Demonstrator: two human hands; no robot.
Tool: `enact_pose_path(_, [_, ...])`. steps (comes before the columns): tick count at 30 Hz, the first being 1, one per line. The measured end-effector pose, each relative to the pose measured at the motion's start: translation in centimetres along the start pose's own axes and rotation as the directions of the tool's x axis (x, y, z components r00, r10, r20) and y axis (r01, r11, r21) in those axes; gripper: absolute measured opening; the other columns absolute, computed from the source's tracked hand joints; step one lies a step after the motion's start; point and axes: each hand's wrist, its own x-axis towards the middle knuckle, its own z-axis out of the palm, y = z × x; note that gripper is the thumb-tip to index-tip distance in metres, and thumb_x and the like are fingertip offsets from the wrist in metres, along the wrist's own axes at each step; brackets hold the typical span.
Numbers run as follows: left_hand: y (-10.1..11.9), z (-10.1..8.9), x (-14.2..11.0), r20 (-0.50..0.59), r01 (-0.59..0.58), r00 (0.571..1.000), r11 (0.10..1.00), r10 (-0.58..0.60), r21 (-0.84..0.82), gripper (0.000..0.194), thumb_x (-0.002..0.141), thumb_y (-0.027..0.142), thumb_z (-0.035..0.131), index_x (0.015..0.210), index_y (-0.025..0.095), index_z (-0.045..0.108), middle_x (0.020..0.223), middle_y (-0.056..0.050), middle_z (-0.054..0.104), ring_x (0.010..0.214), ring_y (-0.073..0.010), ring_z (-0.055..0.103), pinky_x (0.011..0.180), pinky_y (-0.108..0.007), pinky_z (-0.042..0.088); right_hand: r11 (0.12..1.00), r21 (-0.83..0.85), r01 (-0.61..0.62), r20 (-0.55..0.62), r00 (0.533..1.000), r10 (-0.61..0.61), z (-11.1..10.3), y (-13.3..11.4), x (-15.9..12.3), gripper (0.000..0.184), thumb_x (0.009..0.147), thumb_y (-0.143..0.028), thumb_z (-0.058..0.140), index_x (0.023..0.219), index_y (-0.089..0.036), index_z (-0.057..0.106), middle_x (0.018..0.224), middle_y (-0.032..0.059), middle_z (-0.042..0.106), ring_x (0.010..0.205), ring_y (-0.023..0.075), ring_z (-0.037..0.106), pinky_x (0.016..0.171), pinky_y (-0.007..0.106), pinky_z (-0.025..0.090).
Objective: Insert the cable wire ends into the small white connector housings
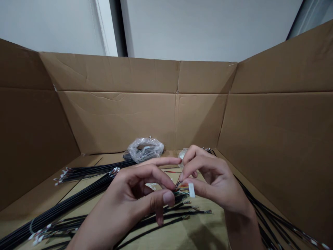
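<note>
My left hand [135, 198] pinches the end of a black cable [179, 198] between thumb and fingers, where several thin coloured wires [182, 188] fan out. My right hand [210, 180] meets it from the right and holds a small white connector [191, 190] at the wire tips between thumb and forefinger. Both hands hover low over the cardboard floor [203, 232], near the middle of the view.
Tall cardboard walls [145, 118] enclose the work area on three sides. Bundles of black cables with white connectors lie at the left [85, 171] and along the right wall [270, 217]; loose cables [179, 213] lie under my hands. A crumpled clear plastic bag [145, 148] sits at the back.
</note>
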Motion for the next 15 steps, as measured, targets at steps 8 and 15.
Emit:
enact_pose_path(8, [0.19,-0.07,0.4,0.057,-0.007,0.998,0.998,0.011,-0.065,0.012,0.082,0.022,0.084,0.072,0.017,0.081,0.143,-0.014,0.068,0.06,-0.0056,0.066,0.051,-0.014,0.059,1.0,-0.006,0.014,-0.008,1.0,-0.014,0.1,0.11,-0.26,0.005,0.093,-0.029,0.079,0.091,-0.028,0.083,0.085,0.0008,0.061,0.078,0.015,0.059,0.068,0.029,0.05])
enact_pose_path(15, [-0.19,-0.49,0.12,0.058,0.029,0.998,0.999,-0.027,-0.031,0.013,0.082,0.026,0.085,0.073,0.017,0.082,0.142,-0.016,0.069,0.052,-0.0049,0.066,0.05,-0.016,0.06,1.0,-0.028,0.004,-0.024,1.0,-0.004,0.06,0.24,-0.35,0.013,0.094,-0.04,0.077,0.089,-0.031,0.086,0.088,0.001,0.053,0.083,0.0161,0.057,0.077,0.033,0.054])
